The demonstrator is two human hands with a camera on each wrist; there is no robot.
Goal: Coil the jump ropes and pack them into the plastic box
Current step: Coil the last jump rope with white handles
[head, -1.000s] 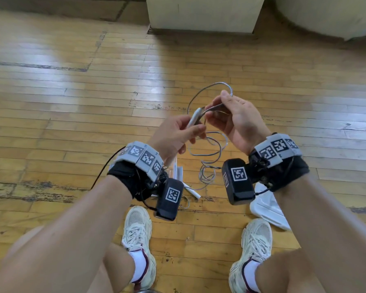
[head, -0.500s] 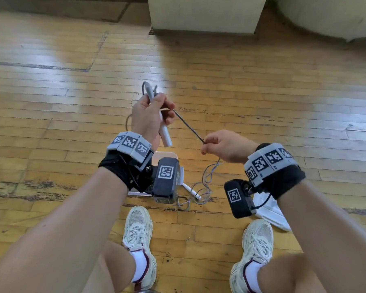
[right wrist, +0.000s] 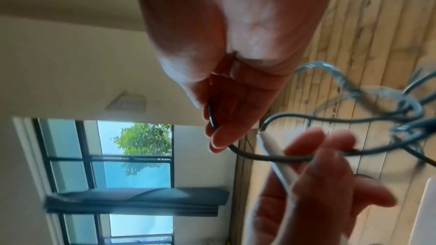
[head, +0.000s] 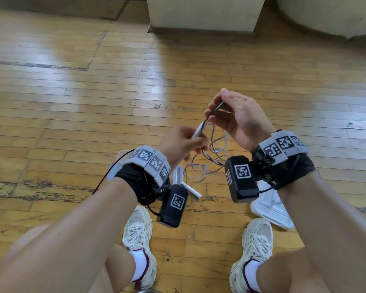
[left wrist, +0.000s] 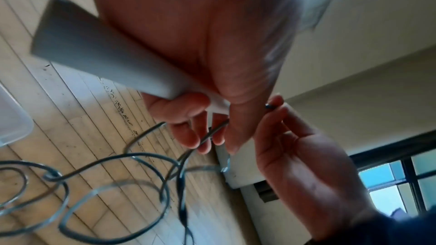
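My left hand grips a white jump rope handle, seen large and grey in the left wrist view. Just above and to the right, my right hand pinches the thin dark cord between thumb and fingers. Loose loops of cord hang below both hands toward the floor. Other white handles lie on the floor under my left wrist. The clear plastic box is mostly hidden behind my left wrist; its corner shows in the left wrist view.
A white plastic lid lies on the wooden floor by my right shoe. My left shoe is below the handles. A pale cabinet base stands at the far edge of the floor.
My hands, apart half a second ago with the cord stretched between them, have come together. The left hand dropped down and right with the handle; the right hand rose with the cord.
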